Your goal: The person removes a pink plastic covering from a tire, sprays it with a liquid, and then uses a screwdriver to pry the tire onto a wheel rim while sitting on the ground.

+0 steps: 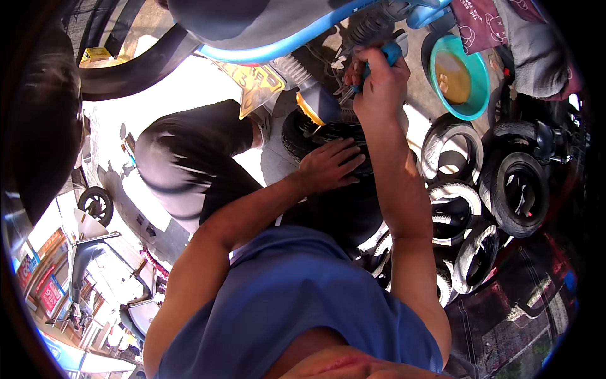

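Note:
My left hand (pixel 329 166) rests with fingers spread on the black tyre (pixel 294 135) of a wheel under a light-blue scooter (pixel 265 52). My right hand (pixel 383 82) is closed around a blue-handled tool (pixel 392 53), just beyond and to the right of the wheel. The tool's working end is partly hidden by my fingers and the shaded scooter parts. A coil-spring shock absorber (pixel 294 71) and a yellow number plate (pixel 254 87) hang above the wheel, to the left of the tool.
A turquoise basin (pixel 476 95) of brownish water stands at the right. Several loose tyres (pixel 514 192) are piled below it. Another person's grey-clad leg or sleeve (pixel 535 60) shows at the upper right. A small wheel (pixel 96 206) lies on the left.

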The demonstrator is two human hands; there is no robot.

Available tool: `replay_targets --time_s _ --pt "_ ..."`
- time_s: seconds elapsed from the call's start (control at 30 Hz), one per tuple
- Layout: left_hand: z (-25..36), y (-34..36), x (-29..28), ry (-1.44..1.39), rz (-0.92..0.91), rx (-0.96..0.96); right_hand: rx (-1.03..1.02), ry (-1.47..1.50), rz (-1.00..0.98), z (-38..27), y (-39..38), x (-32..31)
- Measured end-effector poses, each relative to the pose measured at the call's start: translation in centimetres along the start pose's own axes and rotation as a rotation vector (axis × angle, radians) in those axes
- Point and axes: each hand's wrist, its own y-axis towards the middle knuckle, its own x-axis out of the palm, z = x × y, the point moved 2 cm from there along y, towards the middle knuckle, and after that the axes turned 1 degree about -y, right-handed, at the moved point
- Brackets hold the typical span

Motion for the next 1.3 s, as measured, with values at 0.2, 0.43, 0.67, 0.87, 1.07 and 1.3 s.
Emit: replay_targets --time_s 0.2,0.43,0.67,0.87,1.07,1.3 --pt "-0.3 1.1 -0.3 0.018 0.047 0.057 0.012 0.137 0.266 0.0 2.6 -7.8" --pt "-0.5 2.4 -1.0 0.021 0.151 0.038 0.056 0.371 0.551 -0.9 -3.4 -24.6" --pt "-0.4 4.2 -1.3 0.01 0.18 -0.032 -0.192 0.291 0.335 -13.1 -6.6 -21.1" --pt "-2.2 6.3 -1.0 0.019 0.022 -0.237 -0.573 0.244 -0.063 -25.1 -11.5 -19.7" --pt "-2.0 9.1 -3.1 0.229 0.239 -0.112 -0.492 -0.035 -0.104 -20.8 -13.9 -18.2" --pt "-9.0 5.3 -4.9 -0.016 -0.279 -0.525 -0.437 -0.364 0.155 -9.2 -11.4 -18.2"
